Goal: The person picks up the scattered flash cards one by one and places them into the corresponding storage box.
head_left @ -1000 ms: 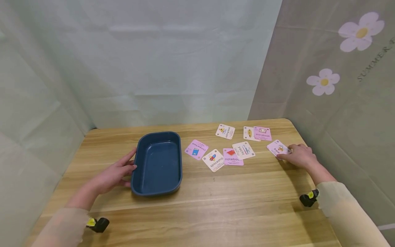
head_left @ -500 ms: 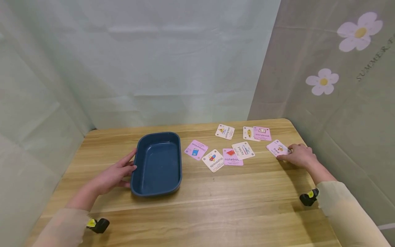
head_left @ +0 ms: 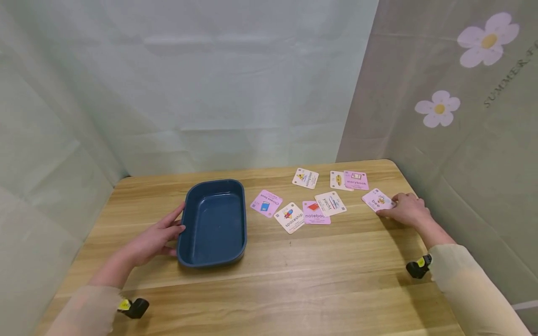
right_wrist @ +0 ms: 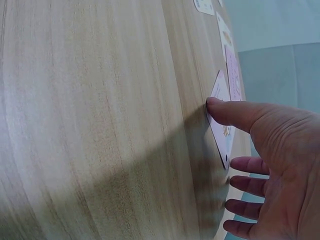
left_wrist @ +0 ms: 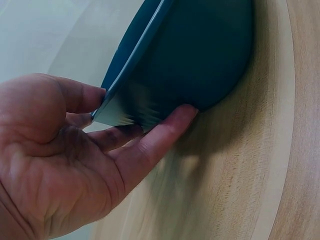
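My left hand (head_left: 153,238) touches the left side of a dark blue rectangular tray (head_left: 216,228), holding nothing. Close up in the left wrist view, its fingertips rest against the tray's outer wall (left_wrist: 200,55) and rim. At the right, my right hand (head_left: 407,210) lies over the edge of a pink card marked "bee" (head_left: 374,199). The right wrist view has the thumb tip on one edge of that bee card (right_wrist: 220,127), and the four loosely bent fingers (right_wrist: 250,186) apart from the thumb, by the card's corner.
Between tray and right hand lie the "Chinese book" (head_left: 266,203), "spaceship" (head_left: 290,218), "notebook" (head_left: 316,218) and "yacht" (head_left: 330,203) cards, the last two overlapping. Farther back are the "sailing boat" (head_left: 305,178) and "storybook" (head_left: 356,180) cards, the latter partly over a yellow-pictured card (head_left: 338,181). Cloth walls enclose the wooden table (head_left: 294,284).
Both hands, the tray and the cards keep their places on the table. Only the head view has shifted slightly.
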Demonstrator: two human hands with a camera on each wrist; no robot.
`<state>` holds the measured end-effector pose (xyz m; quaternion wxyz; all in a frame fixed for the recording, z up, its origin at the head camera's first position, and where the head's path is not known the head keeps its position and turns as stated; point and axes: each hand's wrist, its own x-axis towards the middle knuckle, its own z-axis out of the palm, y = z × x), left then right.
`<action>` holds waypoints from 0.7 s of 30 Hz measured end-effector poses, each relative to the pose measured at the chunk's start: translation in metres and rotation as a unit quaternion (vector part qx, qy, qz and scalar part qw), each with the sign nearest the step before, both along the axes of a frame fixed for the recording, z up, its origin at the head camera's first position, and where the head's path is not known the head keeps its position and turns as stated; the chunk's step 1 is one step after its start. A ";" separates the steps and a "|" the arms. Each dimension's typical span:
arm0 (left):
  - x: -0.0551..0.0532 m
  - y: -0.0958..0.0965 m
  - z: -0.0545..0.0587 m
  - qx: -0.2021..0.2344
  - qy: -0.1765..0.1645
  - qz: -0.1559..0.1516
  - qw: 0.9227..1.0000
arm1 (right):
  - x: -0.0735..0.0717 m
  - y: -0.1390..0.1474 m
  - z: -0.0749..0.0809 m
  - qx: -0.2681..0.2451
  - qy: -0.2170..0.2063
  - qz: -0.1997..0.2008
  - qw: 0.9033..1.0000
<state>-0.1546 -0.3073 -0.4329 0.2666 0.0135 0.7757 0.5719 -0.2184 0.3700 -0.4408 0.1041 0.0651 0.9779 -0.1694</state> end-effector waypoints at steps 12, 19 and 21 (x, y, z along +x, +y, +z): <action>0.001 0.003 0.000 0.000 -0.018 0.010 1.000 | -0.001 -0.001 -0.001 -0.006 0.007 0.000 1.000; 0.000 0.004 -0.001 0.013 -0.024 0.013 1.000 | -0.004 -0.004 0.000 -0.004 0.007 -0.006 1.000; 0.000 0.003 -0.002 0.018 -0.025 0.013 0.999 | -0.004 -0.005 0.000 -0.005 0.008 -0.012 1.000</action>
